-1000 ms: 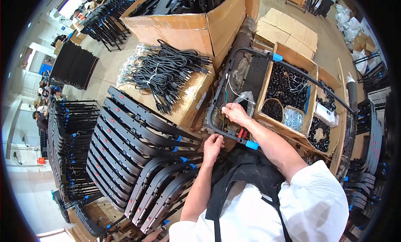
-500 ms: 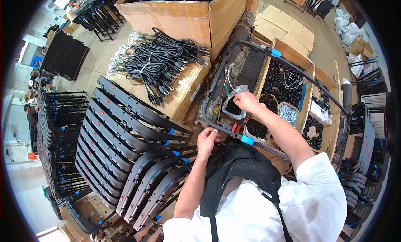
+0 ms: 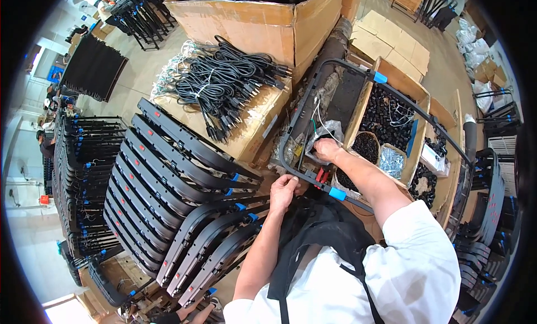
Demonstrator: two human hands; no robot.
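A black rounded frame (image 3: 305, 95) with blue clips (image 3: 337, 194) lies tilted across the bench in front of me. My left hand (image 3: 283, 193) is closed on its near left corner, thumb and fingers pinching the edge. My right hand (image 3: 329, 150) reaches inside the frame into a clear plastic bag (image 3: 334, 126) of small dark parts; its fingertips are hidden there. White and green wires (image 3: 318, 114) rise from the frame beside that hand. A red clamp-like piece (image 3: 321, 176) sits on the near side of the frame, between my hands.
Wooden trays on the right hold black fittings (image 3: 386, 109), dark screws (image 3: 366, 147) and silver screws (image 3: 391, 162). Bundled black cables (image 3: 224, 83) lie on a carton at left, before a large cardboard box (image 3: 240, 27). Stacked black frames (image 3: 168, 178) stand close to my left arm.
My right hand has lowered from above the bag into it. The left hand stays at the frame's corner, and the whole view has shifted slightly.
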